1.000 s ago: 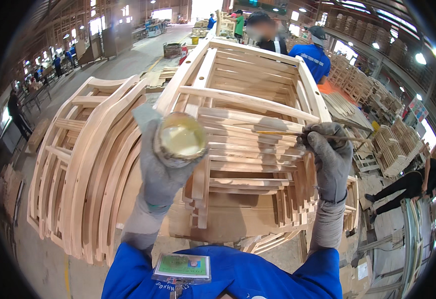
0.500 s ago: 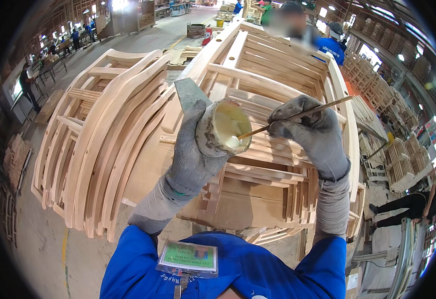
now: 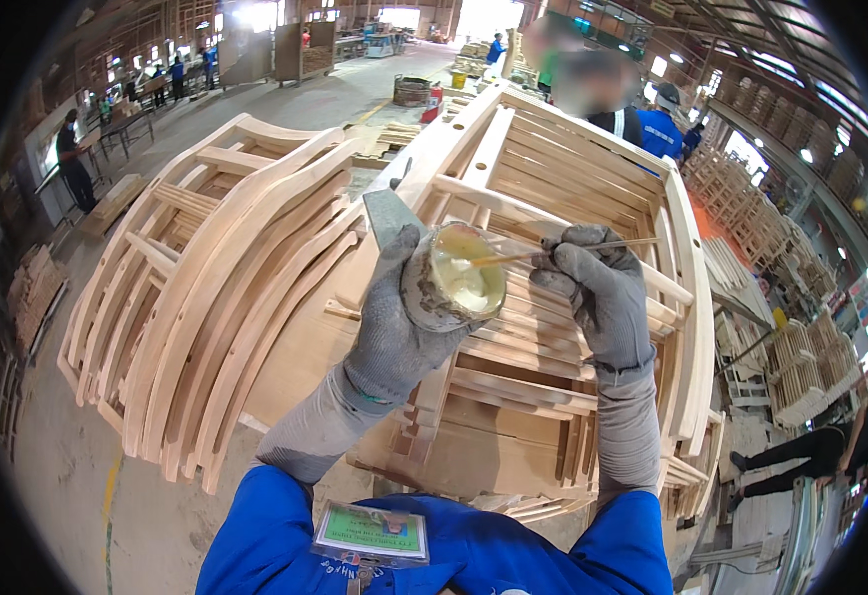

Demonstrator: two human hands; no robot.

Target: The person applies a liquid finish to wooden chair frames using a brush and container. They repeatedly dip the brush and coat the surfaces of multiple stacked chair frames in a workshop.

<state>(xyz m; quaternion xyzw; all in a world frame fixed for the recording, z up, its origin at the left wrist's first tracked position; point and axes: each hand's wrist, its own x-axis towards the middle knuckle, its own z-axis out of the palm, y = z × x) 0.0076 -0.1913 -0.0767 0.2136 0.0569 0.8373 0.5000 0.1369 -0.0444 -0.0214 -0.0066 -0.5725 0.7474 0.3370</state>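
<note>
At frame centre, the left hand (image 3: 394,327) gripped a putty cup (image 3: 454,288) and scraper (image 3: 394,213); the right hand (image 3: 598,297) pinched a stick (image 3: 563,253) dipped inside, filler seemingly not yet applied to the frames (image 3: 573,198)

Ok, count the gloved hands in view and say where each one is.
2. The left hand, left of centre, holds a small cup of pale paste and a metal scraper. The right hand, right of centre, holds a thin stick dipped into it.

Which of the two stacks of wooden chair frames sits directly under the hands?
The right-hand stack of upright frames, directly behind the left hand and right hand. The other stack leans away on the person's left, untouched.
</note>
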